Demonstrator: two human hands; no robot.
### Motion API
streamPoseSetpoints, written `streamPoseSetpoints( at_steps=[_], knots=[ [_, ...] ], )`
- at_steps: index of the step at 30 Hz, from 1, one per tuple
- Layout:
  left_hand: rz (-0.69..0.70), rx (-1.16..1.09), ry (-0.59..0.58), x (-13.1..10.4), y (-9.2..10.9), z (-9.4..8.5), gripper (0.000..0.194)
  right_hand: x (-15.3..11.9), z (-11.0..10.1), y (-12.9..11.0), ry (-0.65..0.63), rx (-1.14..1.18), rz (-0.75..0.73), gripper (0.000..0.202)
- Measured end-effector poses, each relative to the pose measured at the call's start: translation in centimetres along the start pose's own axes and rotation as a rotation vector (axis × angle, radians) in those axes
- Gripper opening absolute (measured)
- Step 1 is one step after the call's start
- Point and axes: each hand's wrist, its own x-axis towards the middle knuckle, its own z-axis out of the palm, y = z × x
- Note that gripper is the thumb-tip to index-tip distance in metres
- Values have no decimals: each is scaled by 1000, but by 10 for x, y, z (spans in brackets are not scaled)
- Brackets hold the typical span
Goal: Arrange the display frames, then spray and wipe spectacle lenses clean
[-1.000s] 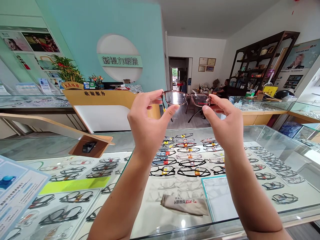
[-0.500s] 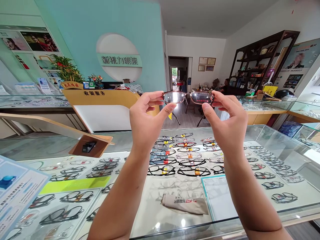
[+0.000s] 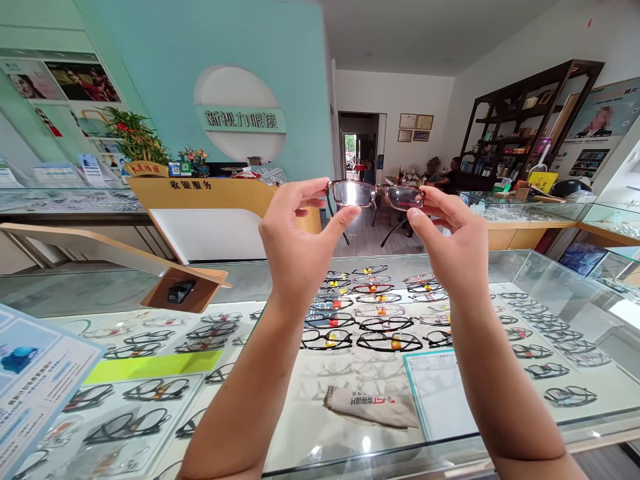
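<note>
A pair of eyeglasses (image 3: 354,194) is held up at arm's length above the glass showcase, its temples pointing away and down. At the left end of the frame, my left hand (image 3: 305,233) pinches it between thumb and fingers. My right hand (image 3: 453,237) grips the other end the same way, thumb at the lower rim of the lens with red lettering. Below my hands, a folded beige cloth (image 3: 370,407) lies on the showcase.
Rows of glasses (image 3: 389,342) fill the glass showcase (image 3: 300,460). A wooden-framed stand (image 3: 185,290) and a blue-white leaflet (image 3: 40,373) are at the left. Behind are a cash counter (image 3: 210,233), a dark shelf (image 3: 517,120) and a seated person (image 3: 453,175).
The glasses have tilted and turned slightly, so the temples show at a different angle. My right hand has shifted slightly left and both hands still hold the frame.
</note>
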Motion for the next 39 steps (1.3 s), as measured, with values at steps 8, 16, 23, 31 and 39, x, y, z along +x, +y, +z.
streamPoseSetpoints(
  at_steps=[8, 16, 23, 31, 39],
  knots=[
    [-110, -134, -125, 4, -23, 8, 55, -4, 1, -23, 165, -132, -168, 47],
    [-139, -193, -114, 1, -29, 18, 63, -9, 4, -31, 156, -141, -180, 51],
    [-42, -140, -25, -2, -29, 22, 71, -9, 6, -31, 172, -202, -235, 49],
    [171, -57, 139, -8, -40, 29, 77, -9, 12, -13, 130, -50, -207, 63],
    [261, -47, 197, -13, -33, 25, 79, -5, 11, 4, -15, 193, 13, 61]
  ],
)
